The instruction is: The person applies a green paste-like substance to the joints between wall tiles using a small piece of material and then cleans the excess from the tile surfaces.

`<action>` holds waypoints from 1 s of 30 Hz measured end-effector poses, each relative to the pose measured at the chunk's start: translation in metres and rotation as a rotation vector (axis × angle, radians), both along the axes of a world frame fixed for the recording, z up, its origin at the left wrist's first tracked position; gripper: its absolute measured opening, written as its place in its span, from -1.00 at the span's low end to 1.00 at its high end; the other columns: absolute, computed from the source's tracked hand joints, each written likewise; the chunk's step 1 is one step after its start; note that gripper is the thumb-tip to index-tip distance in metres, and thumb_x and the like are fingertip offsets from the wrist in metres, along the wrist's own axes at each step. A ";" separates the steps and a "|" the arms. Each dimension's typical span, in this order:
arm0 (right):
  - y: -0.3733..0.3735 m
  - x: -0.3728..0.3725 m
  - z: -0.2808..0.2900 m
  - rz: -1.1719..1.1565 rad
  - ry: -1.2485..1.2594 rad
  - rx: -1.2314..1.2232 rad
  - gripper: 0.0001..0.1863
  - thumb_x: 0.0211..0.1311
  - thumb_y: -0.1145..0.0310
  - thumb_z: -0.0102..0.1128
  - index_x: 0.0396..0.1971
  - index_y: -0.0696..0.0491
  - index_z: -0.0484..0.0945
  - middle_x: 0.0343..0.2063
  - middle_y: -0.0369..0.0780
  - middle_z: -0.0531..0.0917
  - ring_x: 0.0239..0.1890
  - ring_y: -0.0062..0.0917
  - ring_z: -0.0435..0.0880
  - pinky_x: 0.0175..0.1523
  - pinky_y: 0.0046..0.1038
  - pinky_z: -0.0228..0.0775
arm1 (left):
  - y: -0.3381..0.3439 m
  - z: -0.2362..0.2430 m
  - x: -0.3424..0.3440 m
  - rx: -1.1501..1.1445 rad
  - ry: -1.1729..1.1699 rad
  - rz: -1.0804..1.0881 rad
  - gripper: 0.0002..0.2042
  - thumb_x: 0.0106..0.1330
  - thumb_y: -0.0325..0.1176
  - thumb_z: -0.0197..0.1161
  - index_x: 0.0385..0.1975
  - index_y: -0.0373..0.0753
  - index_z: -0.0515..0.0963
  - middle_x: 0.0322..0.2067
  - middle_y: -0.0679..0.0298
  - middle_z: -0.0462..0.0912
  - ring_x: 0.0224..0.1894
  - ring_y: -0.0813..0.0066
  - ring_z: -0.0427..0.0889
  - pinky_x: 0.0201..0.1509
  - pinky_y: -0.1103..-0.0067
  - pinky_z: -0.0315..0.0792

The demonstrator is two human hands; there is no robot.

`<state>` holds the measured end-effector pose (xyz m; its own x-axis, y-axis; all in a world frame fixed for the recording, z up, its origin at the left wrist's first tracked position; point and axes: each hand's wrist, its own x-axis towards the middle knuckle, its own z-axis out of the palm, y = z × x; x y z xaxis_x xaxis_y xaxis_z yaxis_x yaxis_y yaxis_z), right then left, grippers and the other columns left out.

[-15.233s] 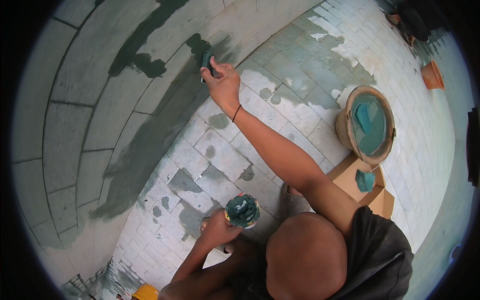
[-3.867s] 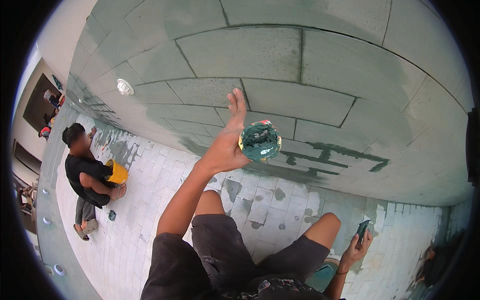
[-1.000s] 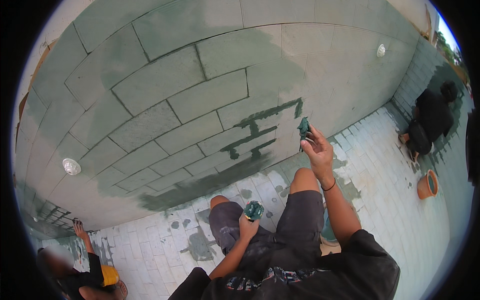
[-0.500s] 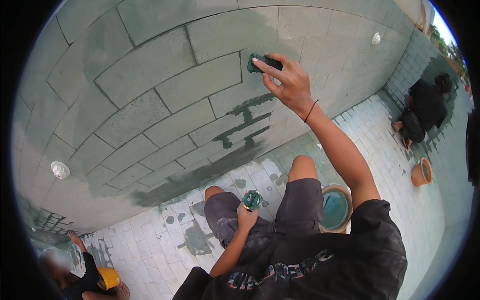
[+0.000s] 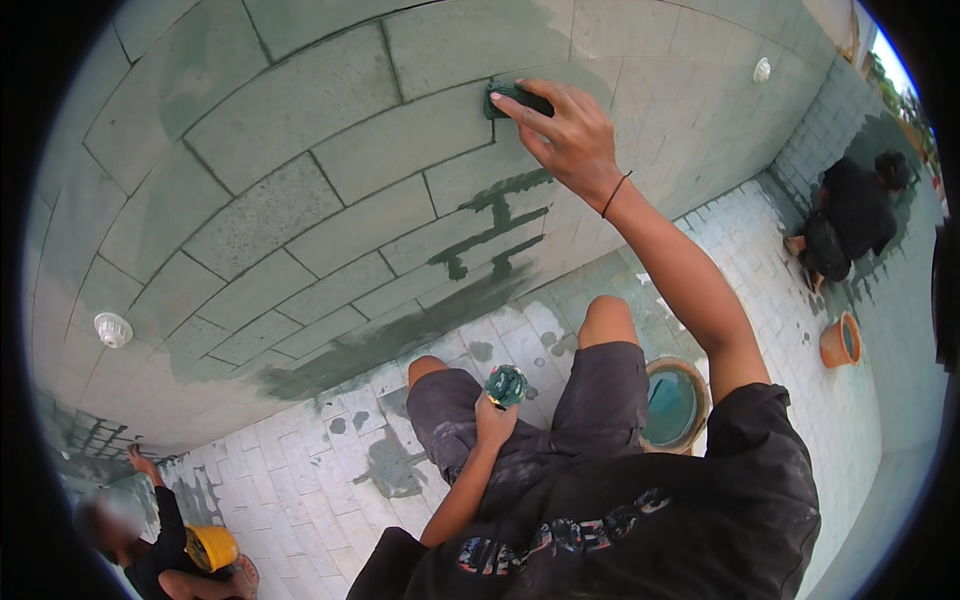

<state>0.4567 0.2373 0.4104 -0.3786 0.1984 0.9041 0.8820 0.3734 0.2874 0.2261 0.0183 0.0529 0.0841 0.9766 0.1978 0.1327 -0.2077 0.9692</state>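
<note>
Up against the tiled wall [image 5: 390, 170], my right hand [image 5: 572, 138] grips a dark, block-like pad [image 5: 503, 99] coated in green paste. The pad appears to touch the tiles at a dark joint; the fingers hide part of it. Down between my knees, my left hand [image 5: 494, 424] is closed around a small cup [image 5: 506, 384] of thick dark green paste, probably grout. Below the pad, wet green paste [image 5: 492, 215] lies along several joints, and a broad green smear runs along the wall's foot.
A bucket of greenish water [image 5: 702, 405] stands beside my right thigh. One co-worker [image 5: 852, 215] crouches far right near an orange bucket [image 5: 840, 342]; another [image 5: 165, 545] sits lower left beside a yellow bucket [image 5: 212, 548]. Round white fittings [image 5: 113, 330] stick out of the wall. Green splashes mark the floor [image 5: 300, 440].
My right hand has slid the pad a little left and upward along the wall. My left hand still holds the cup between my knees. The view has shifted slightly.
</note>
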 end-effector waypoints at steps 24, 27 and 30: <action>0.005 -0.004 -0.011 -0.076 -0.002 0.003 -0.51 0.07 0.38 0.41 0.00 -0.48 0.75 -0.08 -0.47 0.68 -0.15 -0.55 0.67 -0.12 -0.48 0.55 | -0.003 -0.001 -0.007 -0.030 -0.035 -0.033 -0.67 0.17 -0.57 0.33 -0.03 -0.38 0.62 -0.12 0.13 0.76 -0.04 0.39 0.72 0.13 0.48 0.50; 0.004 -0.001 -0.015 -0.097 0.018 0.009 -0.51 0.01 0.40 0.41 -0.04 -0.46 0.76 -0.09 -0.49 0.67 -0.13 -0.56 0.67 -0.13 -0.47 0.53 | -0.002 0.001 -0.007 -0.054 -0.045 -0.061 -0.66 0.17 -0.57 0.33 -0.01 -0.38 0.61 -0.11 0.13 0.76 -0.03 0.39 0.72 0.13 0.49 0.50; 0.003 0.011 -0.018 -0.119 0.029 0.008 -0.51 0.01 0.40 0.40 -0.04 -0.45 0.76 -0.09 -0.49 0.67 -0.15 -0.55 0.68 -0.14 -0.47 0.54 | -0.002 0.000 -0.007 -0.042 -0.039 -0.064 -0.65 0.18 -0.57 0.34 0.01 -0.38 0.61 -0.10 0.13 0.76 -0.03 0.39 0.72 0.14 0.49 0.50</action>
